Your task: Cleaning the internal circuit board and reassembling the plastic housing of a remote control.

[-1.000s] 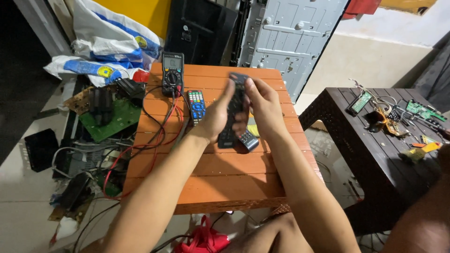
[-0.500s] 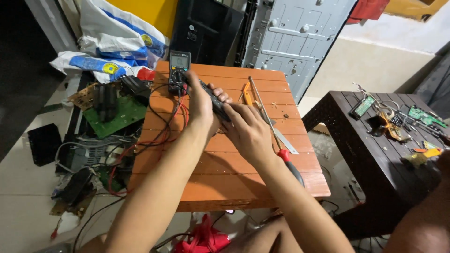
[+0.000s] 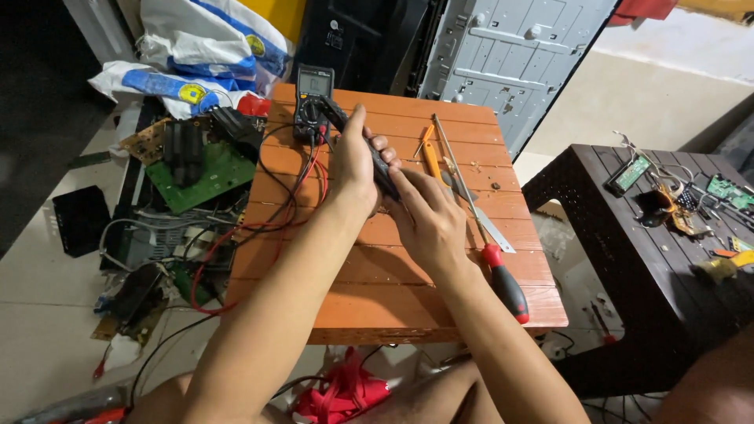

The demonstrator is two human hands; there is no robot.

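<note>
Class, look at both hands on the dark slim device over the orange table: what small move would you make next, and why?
Probably lower the dark device flat onto the orange table. Both the left hand and right hand grip it in mid-air, so neither is free to pick up the red-handled screwdriver beside them.

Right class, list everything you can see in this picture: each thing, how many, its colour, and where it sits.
Orange table: one, centre.
Dark remote-like device: one, black, held by both hands.
Multimeter: one, dark, table's far edge, red and black leads attached.
Screwdriver: one, red and black handle, table's right side.
Orange-handled tool: one, by the screwdriver shaft.
Green circuit board: one, floor left.
Dark side table: one, right, bearing small parts.
Grey metal panel: one, behind.
Left hand: gripping device.
Right hand: gripping device.
</note>
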